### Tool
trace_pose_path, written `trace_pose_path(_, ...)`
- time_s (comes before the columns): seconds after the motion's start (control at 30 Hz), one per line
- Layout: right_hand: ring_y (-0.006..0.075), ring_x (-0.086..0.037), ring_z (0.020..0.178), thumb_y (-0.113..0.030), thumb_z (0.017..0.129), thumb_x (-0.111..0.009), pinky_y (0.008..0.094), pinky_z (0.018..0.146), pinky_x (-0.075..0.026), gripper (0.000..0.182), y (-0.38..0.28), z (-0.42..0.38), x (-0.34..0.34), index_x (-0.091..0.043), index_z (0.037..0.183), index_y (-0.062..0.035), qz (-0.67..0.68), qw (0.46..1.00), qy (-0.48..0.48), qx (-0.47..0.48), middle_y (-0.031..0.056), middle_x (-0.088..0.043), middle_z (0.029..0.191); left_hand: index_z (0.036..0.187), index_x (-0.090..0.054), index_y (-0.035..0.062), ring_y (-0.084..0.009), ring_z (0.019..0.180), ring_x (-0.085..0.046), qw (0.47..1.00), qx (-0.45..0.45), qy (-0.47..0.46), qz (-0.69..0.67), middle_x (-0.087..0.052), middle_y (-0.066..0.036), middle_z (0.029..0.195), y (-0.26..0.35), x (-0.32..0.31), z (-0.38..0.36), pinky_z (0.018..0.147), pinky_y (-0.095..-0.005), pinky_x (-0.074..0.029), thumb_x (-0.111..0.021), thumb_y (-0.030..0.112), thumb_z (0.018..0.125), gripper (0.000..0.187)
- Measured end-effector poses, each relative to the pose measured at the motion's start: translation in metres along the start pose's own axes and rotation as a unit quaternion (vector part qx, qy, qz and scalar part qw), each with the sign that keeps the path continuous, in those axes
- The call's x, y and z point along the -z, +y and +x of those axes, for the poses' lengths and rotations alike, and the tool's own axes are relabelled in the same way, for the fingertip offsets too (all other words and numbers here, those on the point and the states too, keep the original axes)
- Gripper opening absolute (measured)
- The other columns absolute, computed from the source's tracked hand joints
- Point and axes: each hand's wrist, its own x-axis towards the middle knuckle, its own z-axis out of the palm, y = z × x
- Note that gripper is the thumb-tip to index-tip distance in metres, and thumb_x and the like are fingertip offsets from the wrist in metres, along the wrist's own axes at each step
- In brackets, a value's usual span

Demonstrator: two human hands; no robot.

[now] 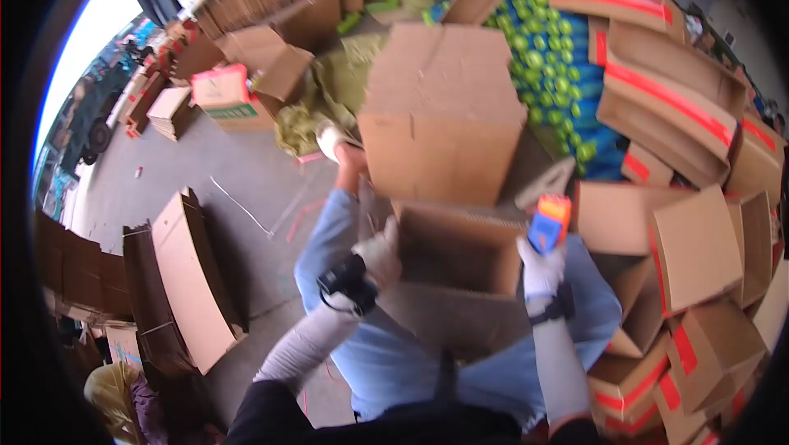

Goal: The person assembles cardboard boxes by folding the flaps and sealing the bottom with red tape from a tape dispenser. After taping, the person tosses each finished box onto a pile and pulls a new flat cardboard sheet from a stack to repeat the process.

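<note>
An open cardboard box (460,260) stands between my knees, its inside facing up; motion blurs its edges. My left hand (380,256), gloved, grips the left wall of this box with the fingers partly hidden. In my gloved right hand (542,271) is an orange-and-blue tool (548,225) that looks like a tape dispenser, held upright by the box's right side. Just beyond the open box sits a large cardboard carton (440,153) with its top flaps closed.
Taped cardboard boxes (670,108) are piled along the right. Green-ended produce in blue wrapping (542,59) lies behind the carton. Flattened cardboard (193,281) stands on the floor at left. A green-labelled box (230,112) and a vehicle (78,137) are farther left.
</note>
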Motion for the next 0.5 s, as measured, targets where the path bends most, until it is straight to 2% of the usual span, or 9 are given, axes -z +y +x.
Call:
trace_pose_path(0.1, 0.0155, -0.061, 0.086, -0.020, 0.080, -0.081, 0.0323, 0.079, -0.051, 0.042, 0.003, 0.005, 0.018, -0.060, 0.110, -0.0018, 0.079, 0.996, -0.038, -0.011, 0.0050, -0.065, 0.098, 0.143, -0.037, 0.0050, -0.0379, 0.094, -0.067, 0.997, -0.047, -0.026, 0.050, -0.059, -0.021, 0.113, 0.021, 0.002, 0.015, 0.080, -0.0461, -0.055, -0.059, 0.013, 0.082, 0.066)
trace_pose_path(0.13, 0.0143, -0.062, 0.088, -0.018, 0.087, -0.074, 0.0324, 0.081, -0.051, 0.034, -0.002, 0.002, 0.035, -0.060, 0.113, -0.0021, 0.223, 0.969, -0.099, -0.046, 0.0041, -0.065, 0.100, 0.143, -0.037, 0.0052, -0.0392, 0.096, -0.066, 0.996, -0.036, -0.051, 0.058, -0.057, -0.022, 0.117, 0.024, 0.001, 0.011, 0.082, -0.0473, -0.054, -0.061, 0.015, 0.081, 0.067)
trace_pose_path(0.17, 0.0150, -0.063, 0.090, -0.018, 0.090, -0.070, 0.0326, 0.083, -0.052, 0.034, 0.014, 0.001, 0.054, -0.059, 0.117, -0.0014, 0.285, 0.951, -0.102, -0.060, 0.0046, -0.065, 0.103, 0.143, -0.039, 0.0060, -0.0403, 0.098, -0.064, 0.996, -0.068, -0.046, 0.029, -0.056, -0.022, 0.117, 0.022, 0.003, 0.010, 0.083, -0.0484, -0.054, -0.064, 0.019, 0.080, 0.069)
trace_pose_path(0.2, 0.0156, -0.064, 0.091, -0.018, 0.093, -0.066, 0.0329, 0.085, -0.052, 0.034, 0.020, 0.003, 0.071, -0.058, 0.121, -0.0007, 0.351, 0.928, -0.107, -0.066, 0.0050, -0.065, 0.105, 0.142, -0.040, 0.0068, -0.0414, 0.101, -0.062, 0.995, -0.097, -0.033, -0.001, -0.056, -0.022, 0.116, 0.017, 0.004, 0.012, 0.084, -0.0494, -0.053, -0.067, 0.022, 0.079, 0.071)
trace_pose_path(0.23, 0.0160, -0.066, 0.091, -0.024, 0.089, -0.071, 0.0316, 0.084, -0.054, 0.048, 0.021, 0.001, 0.083, -0.055, 0.126, 0.0016, 0.437, 0.895, -0.087, -0.037, 0.0067, -0.067, 0.109, 0.138, -0.049, 0.0131, -0.0393, 0.103, -0.060, 0.993, -0.113, -0.004, -0.016, -0.057, -0.019, 0.110, 0.013, 0.002, 0.012, 0.082, -0.0485, -0.052, -0.073, 0.032, 0.076, 0.069)
trace_pose_path(0.27, 0.0184, -0.067, 0.094, -0.036, 0.088, -0.072, 0.0332, 0.087, -0.054, 0.062, 0.016, 0.001, 0.101, -0.051, 0.131, 0.0035, 0.480, 0.862, -0.163, -0.002, 0.0084, -0.066, 0.113, 0.136, -0.051, 0.0112, -0.0387, 0.103, -0.059, 0.991, -0.128, -0.010, -0.043, -0.056, -0.020, 0.110, 0.006, 0.001, 0.014, 0.084, -0.0476, -0.050, -0.073, 0.035, 0.079, 0.066)
trace_pose_path(0.33, 0.0183, -0.067, 0.091, -0.046, 0.084, -0.075, 0.0330, 0.082, -0.055, 0.071, 0.014, -0.002, 0.113, -0.053, 0.128, 0.0045, 0.470, 0.844, -0.259, -0.025, 0.0085, -0.067, 0.108, 0.134, -0.053, 0.0101, -0.0386, 0.102, -0.059, 0.985, -0.157, -0.004, -0.071, -0.055, -0.019, 0.108, 0.000, -0.002, 0.016, 0.084, -0.0467, -0.049, -0.071, 0.038, 0.081, 0.062)
trace_pose_path(0.4, 0.0173, -0.067, 0.088, -0.051, 0.078, -0.079, 0.0310, 0.075, -0.054, 0.078, 0.008, 0.006, 0.090, -0.054, 0.126, 0.0041, 0.366, 0.842, -0.395, 0.023, 0.0084, -0.068, 0.103, 0.135, -0.052, 0.0101, -0.0393, 0.105, -0.058, 0.983, -0.167, -0.031, -0.063, -0.054, -0.021, 0.111, 0.005, 0.008, 0.014, 0.087, -0.0464, -0.048, -0.068, 0.043, 0.084, 0.063)
trace_pose_path(0.5, 0.0112, -0.062, 0.088, -0.047, 0.078, -0.080, 0.0272, 0.077, -0.051, 0.067, -0.016, 0.017, 0.054, -0.061, 0.118, 0.0036, 0.333, 0.830, -0.448, 0.000, 0.0061, -0.068, 0.098, 0.135, -0.052, 0.0094, -0.0415, 0.113, -0.055, 0.970, -0.222, -0.074, -0.068, -0.050, -0.024, 0.121, -0.003, 0.008, 0.010, 0.092, -0.0472, -0.048, -0.063, 0.058, 0.084, 0.072)
